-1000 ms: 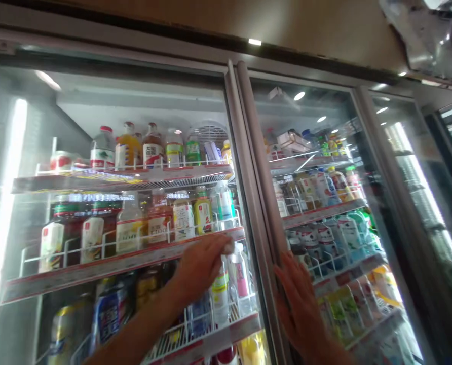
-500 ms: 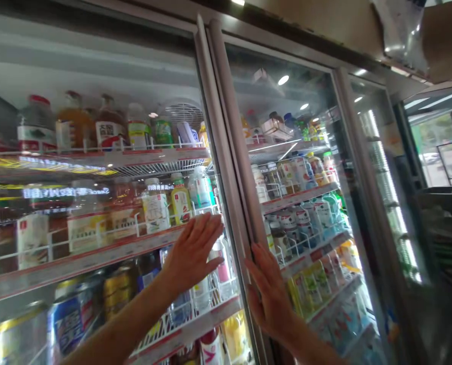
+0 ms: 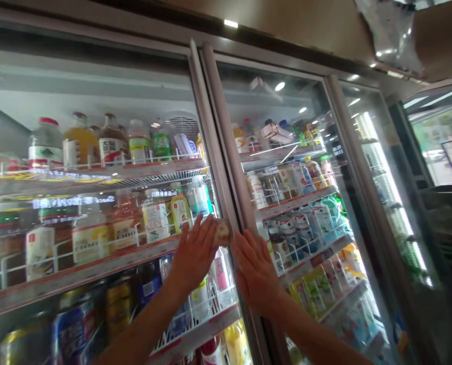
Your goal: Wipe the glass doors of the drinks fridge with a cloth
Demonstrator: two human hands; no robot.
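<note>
In the head view, the left hand [image 3: 193, 253] and right hand [image 3: 254, 268] lie flat on the glass doors of a drinks cooler [image 3: 214, 126], fingers spread wide. A small pale wad [image 3: 222, 233], its material unclear, touches the left fingertips at the door seam; glare partly obscures the bottles [image 3: 155, 223] behind.

Two bare human arms enter the frame from below: a left hand [image 3: 193, 253] and a right hand [image 3: 254, 268], each broad across the back, with long, tapering fingers [image 3: 199, 234]. Faint tendons mark the skin behind the knuckles. Narrow wrists lead into a slim, bare left forearm [image 3: 142, 319] and right forearm [image 3: 305, 329], both cut off by the frame's lower edge.
</note>
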